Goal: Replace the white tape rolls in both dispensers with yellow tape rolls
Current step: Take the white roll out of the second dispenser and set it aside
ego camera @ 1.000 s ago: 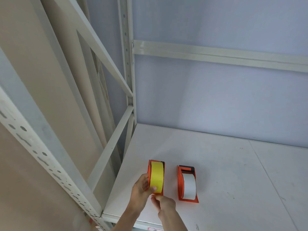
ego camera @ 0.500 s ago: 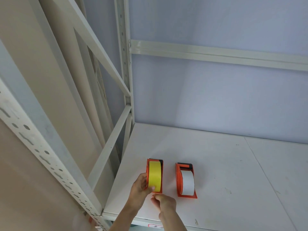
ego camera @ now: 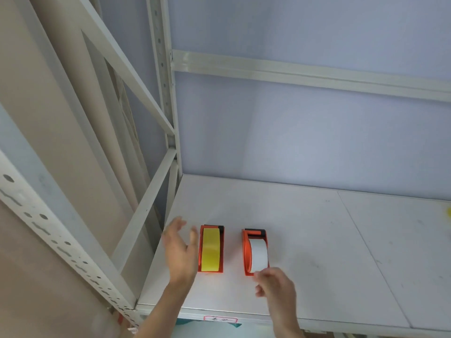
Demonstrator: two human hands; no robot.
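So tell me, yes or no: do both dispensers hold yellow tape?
No: the left dispenser holds yellow tape, the right dispenser still white.

On the shelf [ego camera: 305, 228], a yellow-roll dispenser [ego camera: 211, 250] stands beside a white-roll dispenser [ego camera: 256, 252], left hand [ego camera: 181, 250] spread alongside.

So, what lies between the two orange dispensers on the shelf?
Nothing: in the head view only bare shelf shows between the yellow-roll dispenser and the white-roll dispenser.

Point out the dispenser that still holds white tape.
The right dispenser, by the right hand: its roll is white. The left dispenser, beside the left hand, already carries yellow.
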